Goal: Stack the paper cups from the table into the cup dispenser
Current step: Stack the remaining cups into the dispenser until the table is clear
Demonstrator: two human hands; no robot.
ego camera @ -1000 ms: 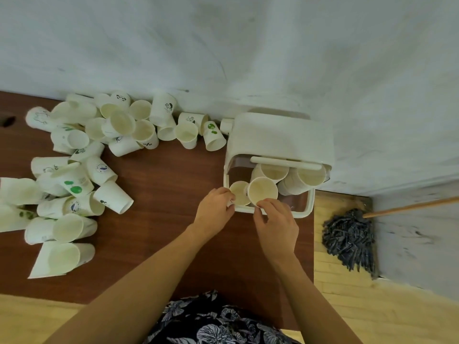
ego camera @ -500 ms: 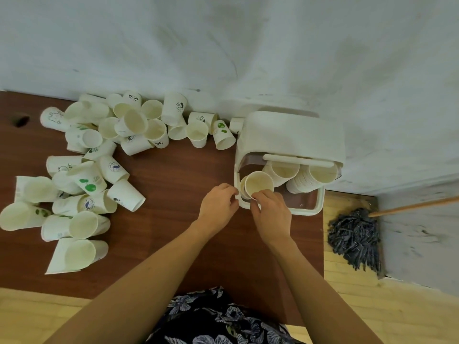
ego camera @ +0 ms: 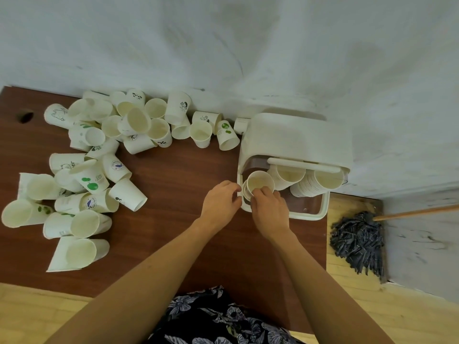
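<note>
Pinching the near rim of a paper cup (ego camera: pixel 260 182), the right hand (ego camera: pixel 269 211) is seen with fingers curled on it at the left slot of the cup dispenser (ego camera: pixel 296 135). The cup is seated on a short stack there, mouth toward the camera. The left hand (ego camera: pixel 219 204) is held just beside the dispenser's left edge, fingers loosely curled; whether anything is held cannot be told. Two more stacks are lodged in the dispenser. Loose cups (ego camera: pixel 99 170) are scattered on the left of the brown table (ego camera: pixel 178 219). A mop (ego camera: pixel 357 239) is seen on the floor at right.
</note>
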